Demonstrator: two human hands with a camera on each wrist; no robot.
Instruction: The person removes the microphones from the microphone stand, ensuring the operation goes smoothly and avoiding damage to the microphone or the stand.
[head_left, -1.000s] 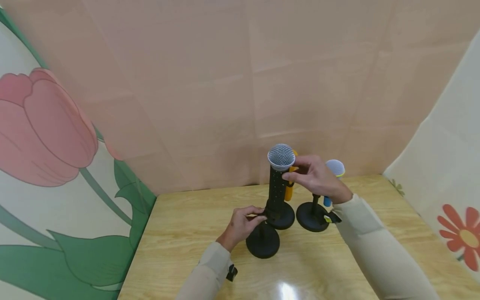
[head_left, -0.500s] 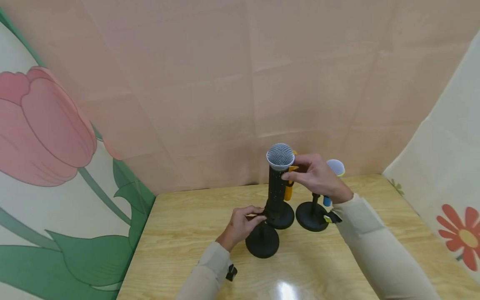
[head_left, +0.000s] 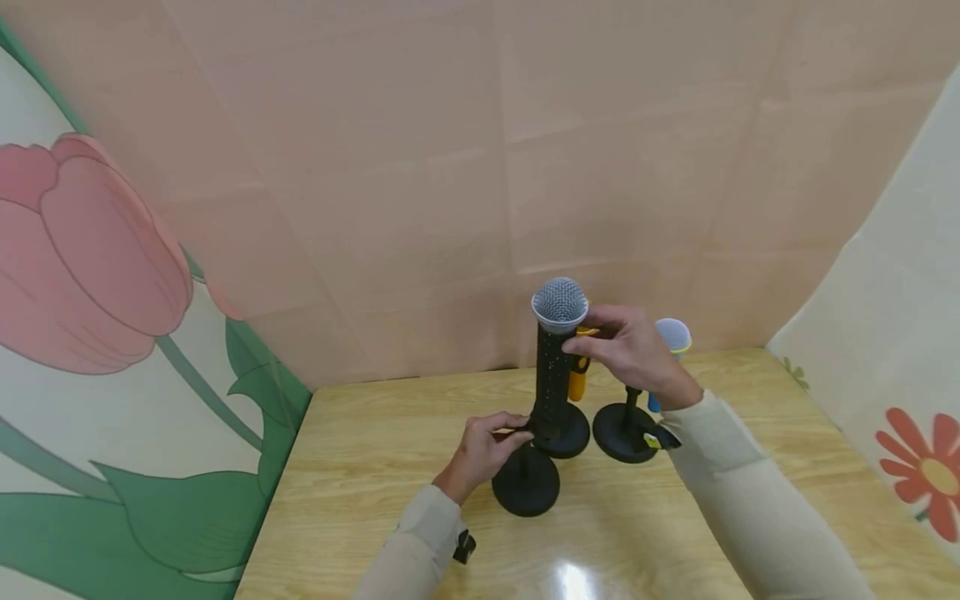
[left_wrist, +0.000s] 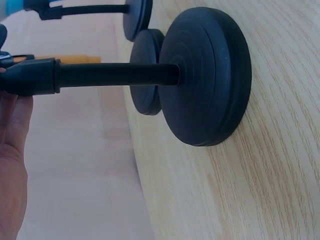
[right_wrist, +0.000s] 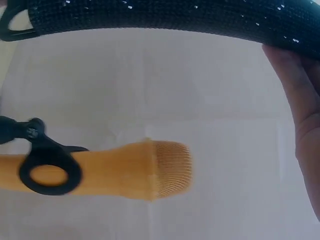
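A black, sparkly microphone with a silver mesh head stands nearly upright in the head view. My right hand pinches it just below the head, thumb in front. Its lower end meets the clip of the front microphone stand; my left hand pinches that stand at the clip joint. In the left wrist view, the round black base sits flat on the table, and the fingers touch the joint at the pole's top. The right wrist view shows the sparkly barrel passing through a clip ring at the left edge.
Behind the held microphone, an orange microphone rests in another stand's clip, partly hidden in the head view. To the right is a third stand with a blue, white-headed microphone. The wooden table ends at a pinkish backdrop.
My right hand and the sparkly microphone have risen slightly, most of it in the last half second. The left hand and front stand have stayed in place.
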